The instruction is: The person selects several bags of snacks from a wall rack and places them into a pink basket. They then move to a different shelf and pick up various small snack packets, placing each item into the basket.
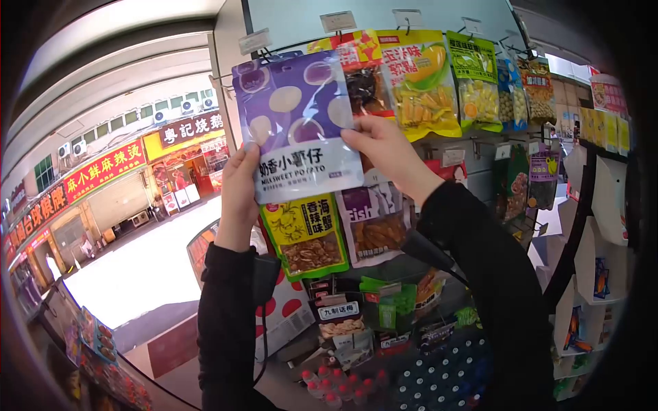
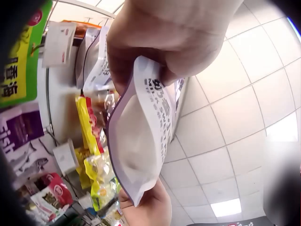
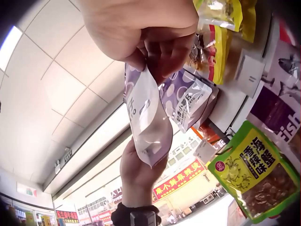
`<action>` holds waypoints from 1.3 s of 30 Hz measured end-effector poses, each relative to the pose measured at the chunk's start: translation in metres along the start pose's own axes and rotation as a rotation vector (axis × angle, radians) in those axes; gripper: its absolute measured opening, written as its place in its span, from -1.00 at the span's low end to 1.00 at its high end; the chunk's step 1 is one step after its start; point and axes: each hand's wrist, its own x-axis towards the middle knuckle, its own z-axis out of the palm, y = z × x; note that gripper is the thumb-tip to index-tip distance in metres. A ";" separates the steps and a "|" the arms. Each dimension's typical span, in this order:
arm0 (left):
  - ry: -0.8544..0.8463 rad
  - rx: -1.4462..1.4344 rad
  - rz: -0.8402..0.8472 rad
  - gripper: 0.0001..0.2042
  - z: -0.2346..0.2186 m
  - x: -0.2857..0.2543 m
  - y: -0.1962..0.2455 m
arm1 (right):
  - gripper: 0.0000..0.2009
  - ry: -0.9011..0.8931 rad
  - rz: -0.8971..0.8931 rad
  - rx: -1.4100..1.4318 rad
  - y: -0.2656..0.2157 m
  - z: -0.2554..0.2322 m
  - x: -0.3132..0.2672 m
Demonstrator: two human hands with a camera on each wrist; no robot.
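A purple and white snack bag labelled "Milksweet Potato" (image 1: pixel 301 123) is held upright between both hands, close in front of the hanging rack. My left hand (image 1: pixel 240 181) pinches its lower left edge, the thumb on the front. At the right edge, my right hand (image 1: pixel 387 147) grips it between thumb and fingers. From below, both wrist views show the bag's pale folded bottom (image 2: pixel 136 141), with a hand at either side. Another purple bag of the same design (image 3: pixel 186 99) hangs on the rack behind it.
Yellow snack bags (image 1: pixel 421 82) and a green one (image 1: pixel 474 82) hang at the upper right. Beneath the held bag are a green crab-flavour bag (image 1: pixel 308 240) and a fish snack bag (image 1: pixel 375 233). Bottles with red caps (image 1: pixel 336 383) stand low down. A street opens at the left.
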 end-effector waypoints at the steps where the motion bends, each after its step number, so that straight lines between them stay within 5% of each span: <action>1: 0.007 0.003 0.008 -0.82 -0.011 0.010 0.001 | -0.83 0.025 -0.010 -0.061 0.000 0.009 0.013; 7: 0.041 0.033 0.047 -0.84 -0.056 0.063 0.007 | -0.82 0.026 -0.020 0.069 0.017 0.043 0.075; 14: -0.006 0.138 0.097 -0.80 -0.053 0.109 0.014 | -0.84 0.114 -0.050 0.024 0.031 0.038 0.122; 36: -0.011 0.155 0.023 -0.80 -0.055 0.134 -0.001 | -0.84 0.160 -0.039 0.176 0.041 0.029 0.142; 39: -0.088 0.097 -0.079 -0.74 -0.056 0.129 -0.004 | -0.84 0.229 -0.193 -0.189 0.070 0.019 0.159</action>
